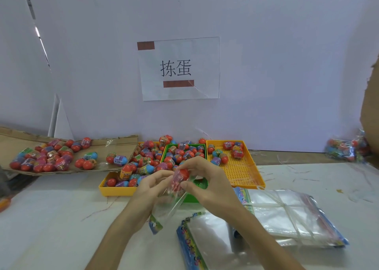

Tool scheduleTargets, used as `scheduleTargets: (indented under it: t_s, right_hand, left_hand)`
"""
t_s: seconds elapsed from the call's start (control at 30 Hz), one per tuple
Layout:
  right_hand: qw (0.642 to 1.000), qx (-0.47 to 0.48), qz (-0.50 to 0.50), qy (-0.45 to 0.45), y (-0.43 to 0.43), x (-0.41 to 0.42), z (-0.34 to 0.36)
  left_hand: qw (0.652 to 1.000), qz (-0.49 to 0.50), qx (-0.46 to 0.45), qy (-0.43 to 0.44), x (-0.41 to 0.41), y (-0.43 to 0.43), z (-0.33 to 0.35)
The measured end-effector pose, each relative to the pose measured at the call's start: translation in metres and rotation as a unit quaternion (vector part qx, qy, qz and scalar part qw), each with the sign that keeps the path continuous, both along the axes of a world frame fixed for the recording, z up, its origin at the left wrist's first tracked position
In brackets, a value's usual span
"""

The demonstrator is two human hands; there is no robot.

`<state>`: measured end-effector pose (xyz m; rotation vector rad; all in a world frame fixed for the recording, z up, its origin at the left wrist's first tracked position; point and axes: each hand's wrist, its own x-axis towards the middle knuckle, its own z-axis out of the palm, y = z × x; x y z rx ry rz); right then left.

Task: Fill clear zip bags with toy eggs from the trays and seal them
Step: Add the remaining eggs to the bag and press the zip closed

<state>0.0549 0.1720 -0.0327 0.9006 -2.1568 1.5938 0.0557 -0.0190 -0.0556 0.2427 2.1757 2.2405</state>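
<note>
A clear zip bag with a printed blue edge hangs between both hands over the table. My left hand pinches its upper left side. My right hand grips the bag's top, where a red toy egg sits at the bag's opening. Behind the hands stand three trays of toy eggs: a yellow tray on the left, a green tray in the middle and a yellow perforated tray on the right with a few eggs at its far end.
A flattened cardboard sheet at the back left carries several more eggs. Stacks of empty zip bags lie at the right front. Filled bags sit at the far right by the wall. A paper sign hangs on the wall.
</note>
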Motion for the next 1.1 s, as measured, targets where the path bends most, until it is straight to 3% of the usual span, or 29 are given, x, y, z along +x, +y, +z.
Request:
scheduleTargets:
  t_s: [0.27,0.43,0.57,0.67,0.8,1.1]
  right_hand:
    - [1.000,0.007,-0.004,-0.008,0.005,-0.002,0.004]
    - [0.999,0.032,-0.023,-0.011,0.010,-0.007,0.002]
    - [0.997,0.047,-0.050,-0.016,0.015,-0.011,0.002]
    - [0.997,0.059,-0.053,-0.004,0.018,-0.013,0.002]
    - [0.987,0.151,-0.060,0.020,0.016,-0.012,-0.003]
    - [0.984,0.173,-0.036,0.026,0.016,-0.009,-0.001]
  left_hand:
    - [0.993,-0.078,-0.048,-0.072,0.012,0.005,0.009]
    - [0.996,-0.030,0.019,-0.087,-0.001,0.011,0.010]
    - [0.991,-0.108,0.077,-0.032,0.005,0.004,0.007]
    - [0.989,-0.138,0.045,-0.019,0.006,0.002,0.003]
    - [0.984,-0.174,-0.014,-0.022,0.004,0.005,-0.002]
    - [0.993,-0.082,-0.082,0.036,0.007,0.011,0.000]
